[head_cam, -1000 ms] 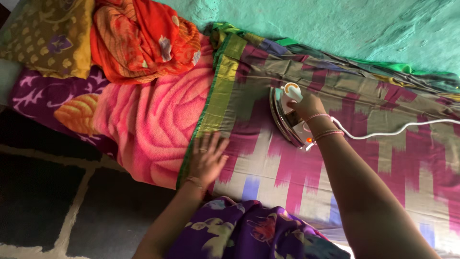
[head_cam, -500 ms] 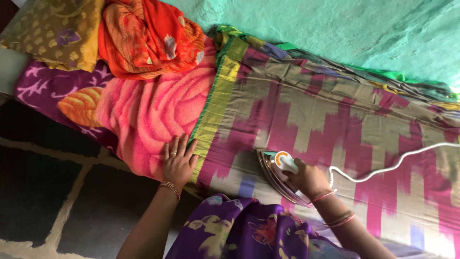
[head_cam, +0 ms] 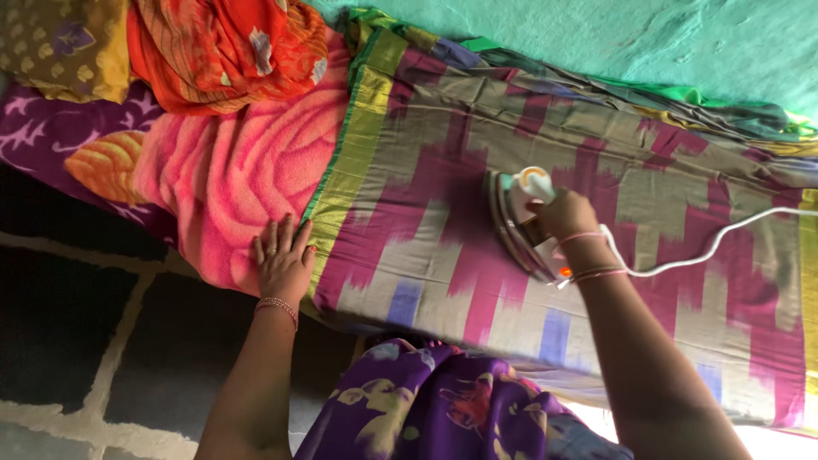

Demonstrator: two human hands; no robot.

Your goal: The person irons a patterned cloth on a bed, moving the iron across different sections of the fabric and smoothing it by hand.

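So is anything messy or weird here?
Mostly tidy. The patterned cloth lies flat under the iron, which the right hand holds. The one messy bit is the orange cloth, left in a crumpled heap on the pink blanket. The left hand presses the blanket's edge.

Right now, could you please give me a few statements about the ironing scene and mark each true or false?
1. The right hand grips the iron. True.
2. The iron rests on the pink rose blanket. False: it sits on the patterned purple and grey cloth.
3. The left hand lies flat at the cloth's green and gold border. True.
4. The iron's cord is black. False: it is white.
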